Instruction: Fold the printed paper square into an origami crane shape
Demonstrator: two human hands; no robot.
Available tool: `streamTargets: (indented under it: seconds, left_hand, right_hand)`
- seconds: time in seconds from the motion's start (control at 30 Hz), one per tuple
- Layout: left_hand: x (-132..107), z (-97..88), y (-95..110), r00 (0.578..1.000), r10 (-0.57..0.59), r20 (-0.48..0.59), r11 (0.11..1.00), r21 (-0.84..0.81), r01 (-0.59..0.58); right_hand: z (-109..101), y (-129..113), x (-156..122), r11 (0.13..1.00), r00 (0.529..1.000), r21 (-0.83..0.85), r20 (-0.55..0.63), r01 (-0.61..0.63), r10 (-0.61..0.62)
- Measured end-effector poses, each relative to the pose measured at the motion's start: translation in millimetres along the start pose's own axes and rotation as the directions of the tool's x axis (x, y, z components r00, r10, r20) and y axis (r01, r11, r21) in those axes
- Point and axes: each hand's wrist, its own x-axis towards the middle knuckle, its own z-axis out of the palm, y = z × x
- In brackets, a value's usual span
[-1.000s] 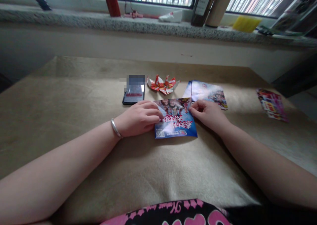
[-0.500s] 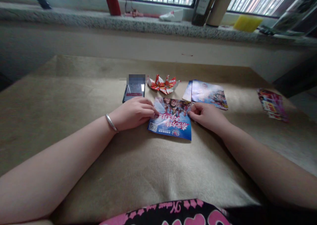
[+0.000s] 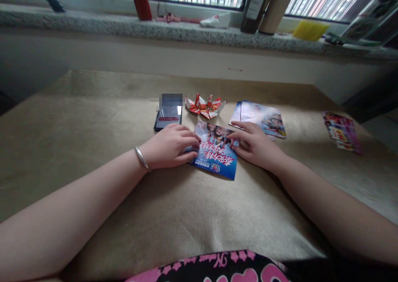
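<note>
A blue printed leaflet (image 3: 214, 155) with red lettering and a photo of people lies slightly turned on the table, upside down to me. My left hand (image 3: 174, 145) lies over its left edge, fingers stretched and the thumb out to the side; that corner is hidden beneath it. My right hand (image 3: 253, 145) rests on the right edge with its fingers spread and its tips on the paper. Just beyond the leaflet stands a folded red-and-white paper piece (image 3: 205, 107) with pointed petals. A phone (image 3: 168, 115) lies behind my left hand.
More blue leaflets (image 3: 261, 116) lie in a pile behind my right hand. Pink printed cards (image 3: 342, 132) are farther right on the gold-coloured table (image 3: 192, 215). The stone windowsill (image 3: 102, 25) holds a red bottle (image 3: 142, 3), a dark box (image 3: 253, 8) and a yellow block (image 3: 311, 30).
The leaflet has turned a little and shifted slightly left. My right hand has loosened its pinch and spread its fingers. My left hand now covers the corner with the QR code.
</note>
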Motion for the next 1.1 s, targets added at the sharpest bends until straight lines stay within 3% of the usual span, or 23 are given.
streamTargets:
  seconds: [0.2, 0.4, 0.57, 0.73, 0.93, 1.1]
  left_hand:
    - [-1, 0.1, 6, 0.999, 0.027, 0.034, 0.991, 0.132, -0.032]
    - [-1, -0.9, 4, 0.999, 0.023, 0.034, 0.987, 0.161, -0.029]
    - [-1, -0.8, 7, 0.993, 0.099, 0.063, 0.988, 0.111, -0.106]
    - [-1, 2.0, 3, 0.988, 0.14, 0.065, 0.986, 0.081, -0.145]
    - [0, 2.2, -6, 0.979, 0.203, 0.016, 0.979, 0.01, -0.203]
    - [-1, 0.0, -9, 0.987, 0.162, -0.015, 0.986, 0.041, -0.161]
  right_hand:
    - [-5, -2, 2, 0.996, 0.989, 0.023, 0.117, 0.085, -0.087]
    - [-12, -4, 2, 0.986, 0.973, 0.067, 0.169, 0.15, -0.159]
    - [-16, 0, 2, 0.965, 0.938, 0.095, 0.228, 0.246, -0.261]
    - [-19, 4, 2, 0.957, 0.927, 0.167, 0.254, 0.238, -0.275]
    - [-16, 8, 0, 0.958, 0.935, 0.138, 0.221, 0.252, -0.277]
    - [-17, 6, 0, 0.983, 0.968, 0.109, 0.186, 0.149, -0.168]
